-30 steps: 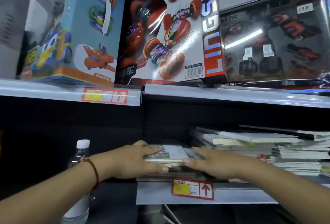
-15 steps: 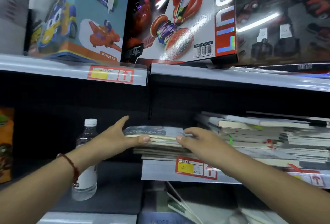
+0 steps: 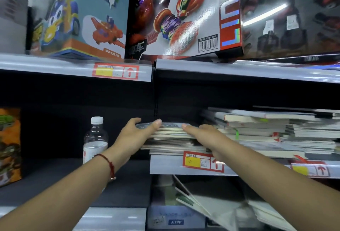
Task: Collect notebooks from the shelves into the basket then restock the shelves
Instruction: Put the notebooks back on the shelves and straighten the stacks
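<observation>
You've got a red cord bracelet (image 3: pixel 110 164), a grey-covered notebook (image 3: pixel 165 125) on cream page edges, a red-and-yellow price tag (image 3: pixel 202 161), a white-capped clear bottle (image 3: pixel 95 137) and a light-blue toy box (image 3: pixel 79 15) with an orange band.
</observation>
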Available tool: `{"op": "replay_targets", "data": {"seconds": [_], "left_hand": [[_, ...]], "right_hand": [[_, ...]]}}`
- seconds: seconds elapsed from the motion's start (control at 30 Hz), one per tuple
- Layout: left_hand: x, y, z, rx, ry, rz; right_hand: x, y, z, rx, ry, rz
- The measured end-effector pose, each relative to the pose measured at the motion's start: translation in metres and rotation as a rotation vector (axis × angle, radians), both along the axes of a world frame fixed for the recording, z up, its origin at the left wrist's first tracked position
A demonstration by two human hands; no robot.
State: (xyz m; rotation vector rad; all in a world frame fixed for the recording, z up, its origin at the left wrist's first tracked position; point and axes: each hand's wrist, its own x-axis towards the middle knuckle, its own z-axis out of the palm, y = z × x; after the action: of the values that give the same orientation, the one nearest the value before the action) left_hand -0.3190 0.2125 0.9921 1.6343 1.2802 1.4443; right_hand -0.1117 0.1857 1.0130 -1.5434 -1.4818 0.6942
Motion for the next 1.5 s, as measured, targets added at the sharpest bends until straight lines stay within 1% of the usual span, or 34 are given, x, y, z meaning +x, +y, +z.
{"op": "replay_targets", "data": {"seconds": [0.07,0.1,0.23,0.3,0.4,0.5,0.57,0.67,0.8,0.9,1.03,1.13,1.27,1.33,1.4,1.5], "left_hand": [[0.001,0.001,-0.001,-0.008,0.004,0.050],[0.002,0.002,-0.001,-0.012,0.005,0.060],[0.006,0.007,-0.002,-0.004,0.018,0.080],[0.012,0.008,-0.006,0.012,0.098,0.131],[0.017,0.009,-0.010,0.065,0.207,0.185],[0.008,0.012,-0.012,0.090,0.293,0.097],[-0.002,0.016,-0.015,0.124,0.403,0.008],[-0.015,0.025,-0.013,0.174,0.537,-0.053],[-0.022,0.042,0.005,0.083,0.684,-0.128],[-0.024,0.053,0.006,0.081,0.737,-0.132],[-0.025,0.060,0.001,0.102,0.758,-0.094],[-0.019,0.064,-0.001,0.115,0.750,-0.061],[0.000,0.064,-0.013,0.199,0.717,0.076],[0.004,0.060,-0.013,0.193,0.709,0.065],[0.001,0.055,-0.006,0.145,0.724,0.019],[-0.005,0.049,0.007,0.055,0.809,-0.074]], "right_hand": [[0.000,-0.003,0.004,-0.014,-0.012,0.019],[0.002,-0.003,0.006,-0.015,-0.047,0.039],[0.009,0.000,0.006,-0.041,-0.278,0.088],[0.007,0.007,0.004,-0.043,-0.399,0.054],[0.004,0.019,0.003,-0.019,-0.499,-0.001],[0.007,0.026,0.005,-0.028,-0.573,0.020],[0.015,0.027,0.008,-0.057,-0.612,0.084],[0.023,0.024,0.014,-0.093,-0.675,0.150],[0.027,0.031,0.023,-0.114,-0.784,0.176],[0.036,0.034,0.027,-0.137,-0.825,0.223],[0.038,0.042,0.022,-0.062,-0.844,0.245],[0.039,0.053,0.018,0.002,-0.889,0.222],[0.041,0.057,0.007,0.050,-0.963,0.140],[0.042,0.058,0.004,0.049,-0.970,0.145],[0.043,0.059,0.008,0.015,-0.952,0.167],[0.040,0.054,0.018,-0.080,-0.939,0.196]]}}
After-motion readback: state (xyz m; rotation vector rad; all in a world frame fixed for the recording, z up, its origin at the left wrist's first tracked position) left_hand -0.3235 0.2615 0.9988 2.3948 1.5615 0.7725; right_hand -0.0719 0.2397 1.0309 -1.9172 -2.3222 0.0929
